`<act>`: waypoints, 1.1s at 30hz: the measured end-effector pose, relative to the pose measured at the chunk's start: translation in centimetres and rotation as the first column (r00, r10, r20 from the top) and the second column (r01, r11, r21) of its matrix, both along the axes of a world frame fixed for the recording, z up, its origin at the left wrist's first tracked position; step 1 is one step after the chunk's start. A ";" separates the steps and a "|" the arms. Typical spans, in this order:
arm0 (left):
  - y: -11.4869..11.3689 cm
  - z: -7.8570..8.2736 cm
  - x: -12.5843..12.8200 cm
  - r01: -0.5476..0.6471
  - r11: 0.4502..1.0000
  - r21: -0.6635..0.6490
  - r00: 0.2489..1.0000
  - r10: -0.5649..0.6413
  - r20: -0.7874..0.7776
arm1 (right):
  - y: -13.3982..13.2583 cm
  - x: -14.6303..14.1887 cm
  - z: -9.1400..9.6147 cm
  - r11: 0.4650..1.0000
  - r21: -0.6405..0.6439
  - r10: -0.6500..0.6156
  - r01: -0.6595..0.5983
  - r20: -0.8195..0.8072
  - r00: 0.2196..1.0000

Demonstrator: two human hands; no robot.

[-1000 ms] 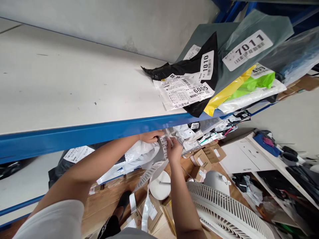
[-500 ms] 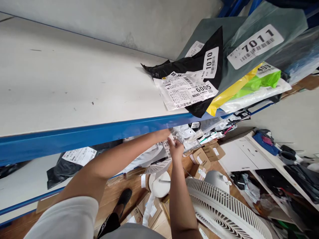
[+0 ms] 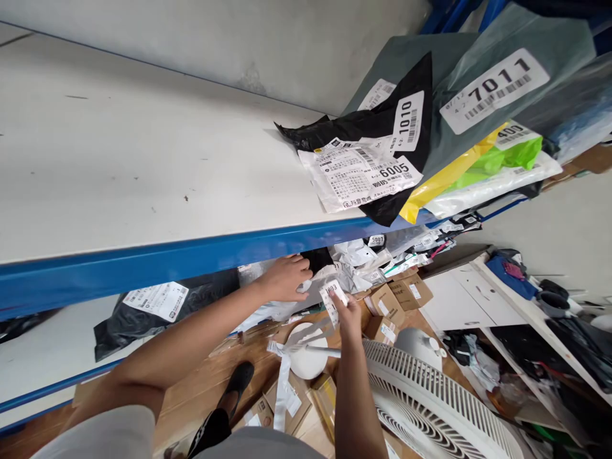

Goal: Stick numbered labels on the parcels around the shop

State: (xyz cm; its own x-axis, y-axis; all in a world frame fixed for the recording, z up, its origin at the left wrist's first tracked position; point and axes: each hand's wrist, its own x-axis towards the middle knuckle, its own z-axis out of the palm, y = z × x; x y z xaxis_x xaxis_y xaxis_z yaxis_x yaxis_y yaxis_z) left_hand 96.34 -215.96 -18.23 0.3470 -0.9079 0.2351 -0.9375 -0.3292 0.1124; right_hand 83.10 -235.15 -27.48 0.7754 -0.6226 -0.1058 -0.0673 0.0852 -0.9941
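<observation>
Both hands, together half a second ago, are now apart: the left hand (image 3: 285,279) has moved to the left along the lower shelf (image 3: 41,349), and the right hand (image 3: 351,315) has come lower, carrying the label strip (image 3: 327,301) with it. Its fingers pinch this strip firmly, and the number 1003 can be read on the paper. The strip is near the front edge of the lower shelf, below the blue front edge of the upper shelf (image 3: 119,178). The left fingers are bent above pale plastic packets (image 3: 287,310) at the lower front edge; whether they grasp something, I cannot tell. Farther left on the lower shelf, a black parcel (image 3: 117,331) with a white label lies near the front edge. Toward the right end of the upper front edge, a black bag (image 3: 354,126) bears the numbers 1010 and 6005, and its corner passes over this edge. Just beside it lie a grey-green bag (image 3: 444,146) marked 7011 and a yellow packet (image 3: 449,171). Below, a white fan (image 3: 430,395) stands beside the right forearm.
</observation>
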 end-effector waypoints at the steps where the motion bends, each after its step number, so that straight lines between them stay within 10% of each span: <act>1: 0.7 -0.1 0.2 0.001 1.000 -0.002 1.000 -0.001 -0.023 | 0.0 -0.8 0.7 0.999 0.008 0.038 -0.038 0.010 0.999; 6: 2.5 0.0 0.2 -0.034 0.999 -0.038 0.991 0.029 -0.131 | 2.6 -0.2 6.3 0.909 -0.312 0.314 -0.278 0.073 0.946; 12: 0.1 0.6 -0.4 -0.240 0.971 0.006 0.949 0.236 -0.210 | 3.7 6.3 7.6 0.675 -0.737 0.061 -0.042 -0.002 0.998; 17: -1.0 0.9 1.8 -0.410 0.912 0.014 0.805 0.368 -0.465 | 2.4 7.1 5.6 0.668 -0.744 -0.063 0.028 -0.018 0.998; 24: -3.5 1.4 4.4 -0.317 0.948 -0.012 0.773 0.251 -0.583 | 3.0 7.2 5.3 0.746 -0.659 -0.102 0.090 0.021 0.995; 33: -0.5 0.0 4.9 -0.199 0.980 0.006 0.663 0.140 -0.735 | 3.2 5.2 5.9 0.796 -0.602 -0.069 0.070 0.025 0.997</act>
